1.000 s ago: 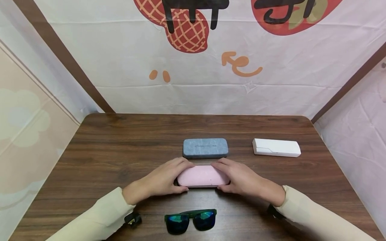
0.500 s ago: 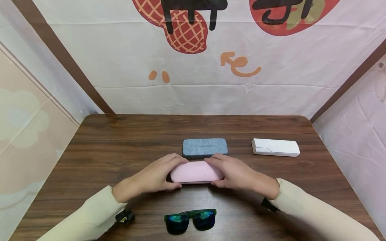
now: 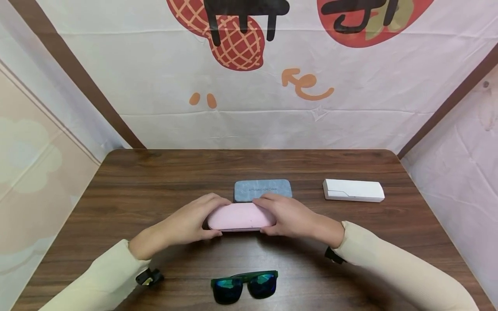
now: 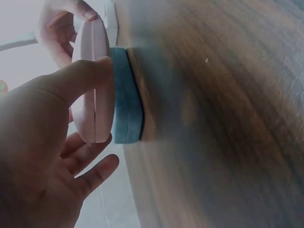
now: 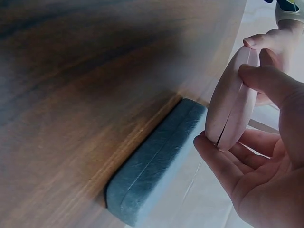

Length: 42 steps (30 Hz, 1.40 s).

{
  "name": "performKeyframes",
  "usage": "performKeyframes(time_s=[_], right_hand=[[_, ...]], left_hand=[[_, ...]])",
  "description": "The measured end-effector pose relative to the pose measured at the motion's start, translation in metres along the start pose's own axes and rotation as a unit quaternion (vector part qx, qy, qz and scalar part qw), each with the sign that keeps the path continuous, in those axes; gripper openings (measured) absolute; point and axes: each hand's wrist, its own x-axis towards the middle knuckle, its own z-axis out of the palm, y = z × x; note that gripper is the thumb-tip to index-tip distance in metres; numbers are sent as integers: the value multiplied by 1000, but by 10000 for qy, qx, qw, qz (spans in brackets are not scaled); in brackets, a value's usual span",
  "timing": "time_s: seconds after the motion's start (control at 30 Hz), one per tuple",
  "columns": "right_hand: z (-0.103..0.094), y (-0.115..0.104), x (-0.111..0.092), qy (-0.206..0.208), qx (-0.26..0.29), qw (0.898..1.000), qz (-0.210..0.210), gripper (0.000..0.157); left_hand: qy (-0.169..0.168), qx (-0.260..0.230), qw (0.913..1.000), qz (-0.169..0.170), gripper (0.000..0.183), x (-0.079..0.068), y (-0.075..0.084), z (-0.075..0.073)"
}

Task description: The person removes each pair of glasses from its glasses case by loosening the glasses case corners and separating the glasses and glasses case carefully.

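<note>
A pink glasses case (image 3: 238,217), its lid closed, is held by its two ends between both hands. My left hand (image 3: 180,222) grips the left end, thumb on the near side and fingers on the far side. At the other end my right hand (image 3: 295,219) holds it the same way. Both wrist views show the pink glasses case (image 5: 228,102) raised off the tabletop. Just behind it lies a blue-grey glasses case (image 3: 264,188), its front edge partly covered by the pink one and the right fingers. Dark-framed sunglasses (image 3: 245,287) with blue-green mirrored lenses lie nearer.
A white glasses case (image 3: 353,190) lies at the back right of the wood-grain table (image 3: 163,172). A printed cloth (image 3: 256,103) hangs behind the far table edge, with more cloth at both sides.
Both hands have carried the pink case leftward and slightly away, so it now overlaps the front of the blue-grey case in the head view. The sunglasses and other cases stay in place.
</note>
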Motion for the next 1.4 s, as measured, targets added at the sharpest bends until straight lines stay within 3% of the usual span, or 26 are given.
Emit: performKeyframes(time_s=[0.47, 0.97, 1.4], right_hand=[[3, -13, 30, -129, -83, 9999, 6, 68], [2, -31, 60, -410, -333, 9982, 280, 69], [8, -39, 88, -487, -440, 9970, 412, 70]], left_hand=[[42, 36, 9995, -317, 69, -15, -11, -15], [158, -18, 9980, -610, 68, -29, -23, -30], [283, -117, 9967, -755, 67, -38, -41, -42]])
